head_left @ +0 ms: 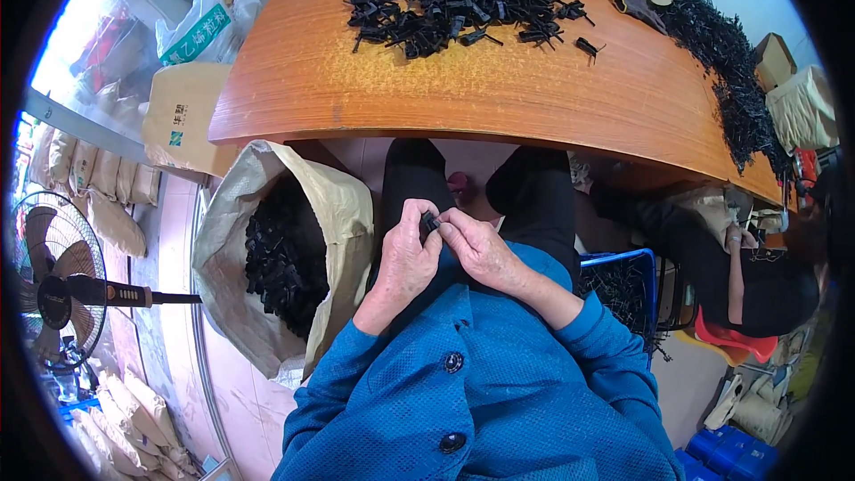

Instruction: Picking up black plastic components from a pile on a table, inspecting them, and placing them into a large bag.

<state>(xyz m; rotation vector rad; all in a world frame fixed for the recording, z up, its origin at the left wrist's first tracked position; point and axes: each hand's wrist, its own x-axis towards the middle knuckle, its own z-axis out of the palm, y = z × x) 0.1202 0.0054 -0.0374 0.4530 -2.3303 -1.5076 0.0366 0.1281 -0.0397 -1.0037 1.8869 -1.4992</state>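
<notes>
Over my lap, my left hand (pixel 413 245) and my right hand (pixel 476 249) meet with fingers pinched together. Between their fingertips sits a small black plastic part (pixel 431 221), mostly covered by the fingers. To the left of my legs stands an open woven sack (pixel 343 214), with many black plastic parts (pixel 280 258) inside. On the wooden table (pixel 374 98) in front of me lies a loose pile of black parts with thin prongs (pixel 454 4). One such part (pixel 589 48) rests apart at the pile's right side.
A second black heap (pixel 721 53) covers the table's right end. At my right stands a blue crate (pixel 655 285) of black pieces. Another person (pixel 757 285) sits farther right. A fan (pixel 55 289), a cardboard box (pixel 183 116) and stacked sacks (pixel 107 174) are at left.
</notes>
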